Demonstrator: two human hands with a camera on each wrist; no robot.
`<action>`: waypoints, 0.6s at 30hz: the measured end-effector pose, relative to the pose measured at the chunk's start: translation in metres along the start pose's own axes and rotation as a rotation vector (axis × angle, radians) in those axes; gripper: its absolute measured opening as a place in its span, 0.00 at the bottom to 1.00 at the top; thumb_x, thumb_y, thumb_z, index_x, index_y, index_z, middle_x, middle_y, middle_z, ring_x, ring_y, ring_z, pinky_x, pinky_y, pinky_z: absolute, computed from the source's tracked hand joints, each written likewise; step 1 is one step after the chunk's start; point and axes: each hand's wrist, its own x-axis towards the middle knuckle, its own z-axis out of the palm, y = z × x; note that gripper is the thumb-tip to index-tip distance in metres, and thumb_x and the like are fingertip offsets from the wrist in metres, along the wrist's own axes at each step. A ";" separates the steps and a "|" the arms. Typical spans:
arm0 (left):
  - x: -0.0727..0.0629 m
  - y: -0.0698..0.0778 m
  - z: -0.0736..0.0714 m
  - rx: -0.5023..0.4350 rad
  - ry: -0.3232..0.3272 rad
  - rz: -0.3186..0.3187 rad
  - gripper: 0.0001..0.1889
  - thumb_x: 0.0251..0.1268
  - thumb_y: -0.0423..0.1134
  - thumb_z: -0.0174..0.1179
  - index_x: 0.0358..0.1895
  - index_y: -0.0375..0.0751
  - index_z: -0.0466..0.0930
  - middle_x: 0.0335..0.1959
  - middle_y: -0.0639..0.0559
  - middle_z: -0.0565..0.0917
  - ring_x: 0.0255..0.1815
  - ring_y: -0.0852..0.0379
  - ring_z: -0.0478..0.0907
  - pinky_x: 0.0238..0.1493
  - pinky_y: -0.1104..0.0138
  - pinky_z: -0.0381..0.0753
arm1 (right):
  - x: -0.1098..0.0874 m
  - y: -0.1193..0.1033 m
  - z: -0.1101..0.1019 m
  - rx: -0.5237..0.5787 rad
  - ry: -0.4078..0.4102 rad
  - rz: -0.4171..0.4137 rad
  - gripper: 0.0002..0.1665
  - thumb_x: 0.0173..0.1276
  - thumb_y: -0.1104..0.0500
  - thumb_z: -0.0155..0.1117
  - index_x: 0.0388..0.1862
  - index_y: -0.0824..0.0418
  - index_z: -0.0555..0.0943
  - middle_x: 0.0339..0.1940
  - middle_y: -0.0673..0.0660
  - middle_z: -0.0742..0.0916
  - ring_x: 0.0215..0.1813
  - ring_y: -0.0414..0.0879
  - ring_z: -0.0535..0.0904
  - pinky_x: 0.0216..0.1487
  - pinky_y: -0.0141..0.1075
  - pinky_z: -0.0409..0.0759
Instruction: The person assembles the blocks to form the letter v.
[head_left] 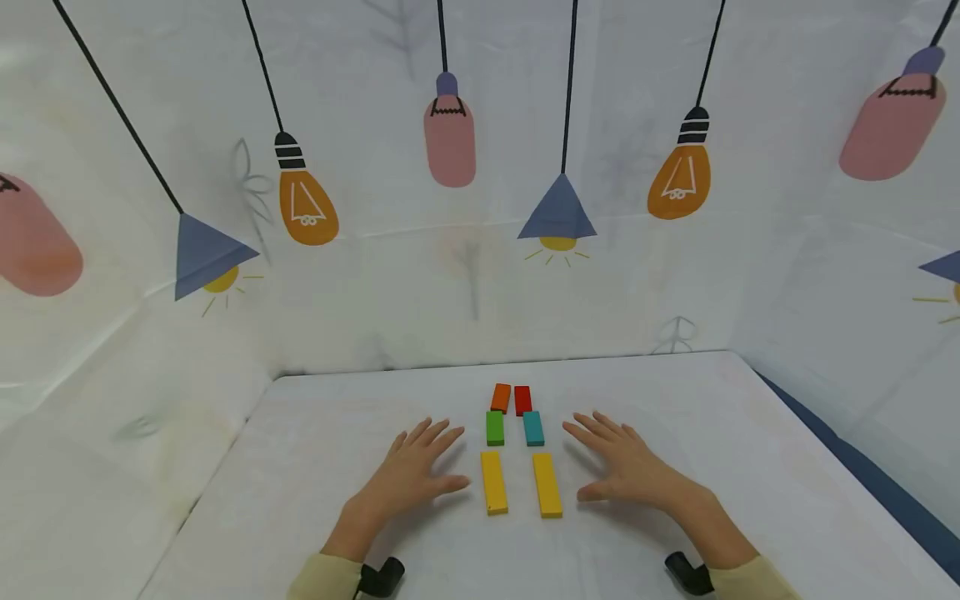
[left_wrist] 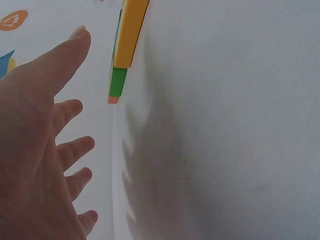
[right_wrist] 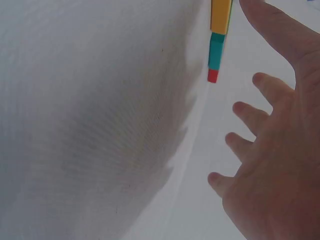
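Two columns of flat coloured blocks lie on the white table between the hands. The left column has an orange block point(head_left: 501, 397), a green block point(head_left: 495, 427) and a longer yellow block point(head_left: 493, 482). In the right column are a red block point(head_left: 522, 400), a teal block point(head_left: 533, 428) and another long yellow block point(head_left: 547, 485). My left hand point(head_left: 411, 475), fingers spread, hovers left of the blocks and holds nothing. On the opposite side my right hand point(head_left: 630, 467) is likewise spread and holds nothing, its thumb pointing toward the right yellow block.
The white table point(head_left: 337, 433) ends at a back edge against a white curtain point(head_left: 360, 292) printed with hanging lamps. A dark blue strip point(head_left: 862, 467) runs past the table's right edge. Black wrist devices point(head_left: 382, 577) sit at both sleeves.
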 end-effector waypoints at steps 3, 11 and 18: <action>0.000 0.001 0.004 -0.001 -0.010 0.009 0.43 0.57 0.76 0.54 0.76 0.66 0.60 0.79 0.53 0.61 0.82 0.43 0.49 0.75 0.33 0.48 | 0.001 -0.002 0.002 -0.002 -0.011 -0.007 0.58 0.50 0.36 0.76 0.78 0.45 0.61 0.80 0.55 0.64 0.80 0.64 0.54 0.70 0.74 0.51; 0.003 0.003 0.011 0.018 -0.024 0.031 0.44 0.56 0.78 0.52 0.76 0.68 0.58 0.79 0.55 0.60 0.82 0.44 0.49 0.75 0.33 0.48 | 0.001 -0.009 0.002 0.001 -0.043 -0.017 0.57 0.51 0.34 0.75 0.78 0.45 0.62 0.80 0.54 0.65 0.81 0.63 0.54 0.71 0.74 0.51; 0.004 0.009 0.012 0.041 -0.046 0.030 0.45 0.55 0.77 0.55 0.76 0.69 0.57 0.80 0.55 0.59 0.82 0.44 0.49 0.75 0.34 0.49 | 0.005 -0.014 0.006 0.018 -0.073 -0.035 0.56 0.52 0.32 0.73 0.78 0.44 0.62 0.81 0.53 0.64 0.81 0.62 0.53 0.72 0.73 0.50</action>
